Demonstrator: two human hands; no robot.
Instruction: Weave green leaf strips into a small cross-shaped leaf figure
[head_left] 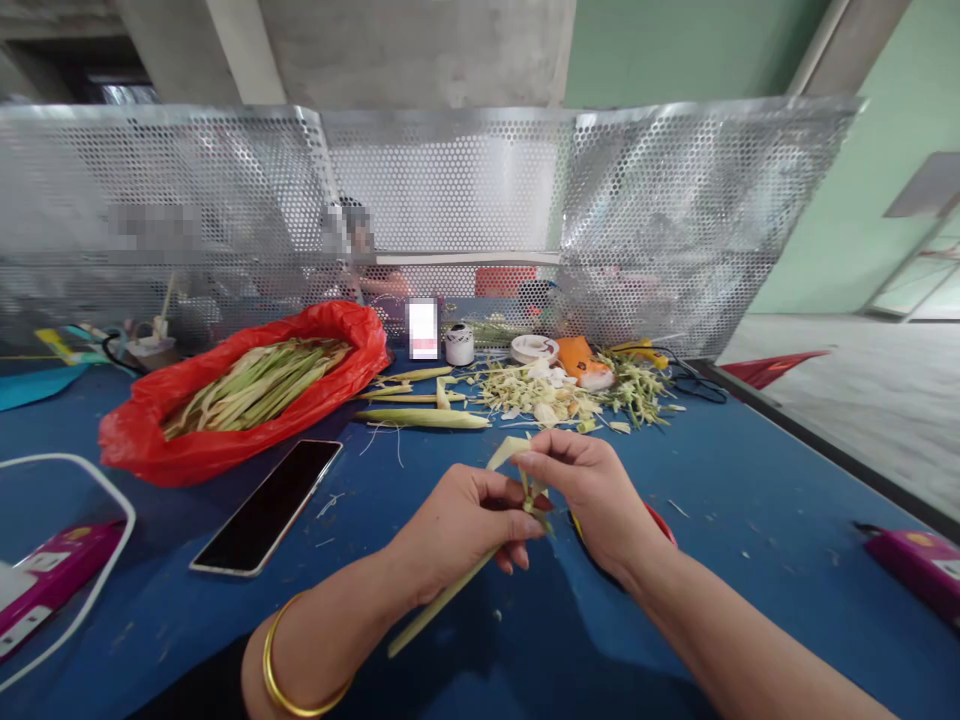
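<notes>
Both hands work on one pale green plant stalk (442,598) above the blue table (750,560). My left hand (465,525) is closed around the stalk's upper part, and the stem runs down-left from it. My right hand (592,495) pinches a peeled leaf strip (504,452) at the stalk's top between thumb and fingers. A red and black object (660,520) shows from under the right hand; what it is I cannot tell. A gold bangle (281,665) sits on my left wrist.
A red plastic bag (150,440) full of green stalks lies at left, a black phone (266,505) beside it. Loose stalks (420,418) and a heap of peelings (555,392) lie ahead. Tape rolls (459,344) stand by the perforated metal screen (465,200). Pink boxes (919,565) sit at both edges.
</notes>
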